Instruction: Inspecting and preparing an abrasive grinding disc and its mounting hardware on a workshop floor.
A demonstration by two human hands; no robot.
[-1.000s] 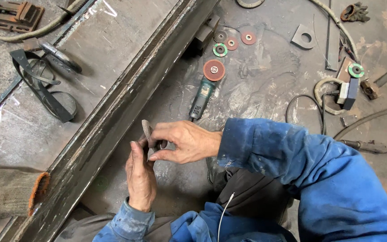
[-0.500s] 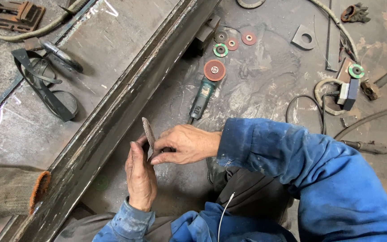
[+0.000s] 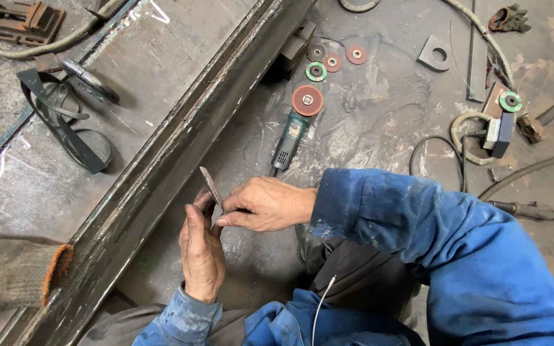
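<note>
Grimy concrete workshop floor (image 3: 379, 134), viewed from above. Left hand (image 3: 201, 253) and right hand (image 3: 265, 204) both closed on a thin, flat, rough-faced metal strip (image 3: 211, 186), pinched at its lower end and tilted upward, apparently for close inspection. Just beside, long rusty steel beam (image 3: 161, 166) running diagonally. Farther out, green-bodied angle grinder (image 3: 295, 125) with red disc, lying flat; loose abrasive discs (image 3: 331, 62), round and worn; second grinder (image 3: 500, 125) among coiled cables.

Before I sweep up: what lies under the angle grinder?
The angle grinder lies on bare, dusty grey floor, red disc facing up. Whatever sits directly beneath its body is covered.
</note>
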